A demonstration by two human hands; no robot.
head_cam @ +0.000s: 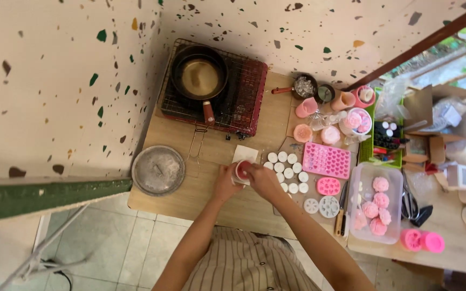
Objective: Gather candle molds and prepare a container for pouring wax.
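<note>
left hand (pixel 226 180) and right hand (pixel 260 177): fingers closed around a small red-filled cup (pixel 241 171) | over wooden counter (pixel 217 202) | white round tins (pixel 286 172) just beside

- My left hand (pixel 226 180) and right hand (pixel 260 177) close together around a small pink mould (pixel 241 171) near the desk's (pixel 190 199) front edge.
- Small white discs (pixel 286 171) lie just right of my hands.
- A pan (pixel 199 75) sits on the stove (pixel 241 102) at the back.
- A round metal lid (pixel 158 170) rests at the front left corner.

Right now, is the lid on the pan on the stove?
No. The pan stands uncovered on the stove; the round metal lid lies on the table.
</note>
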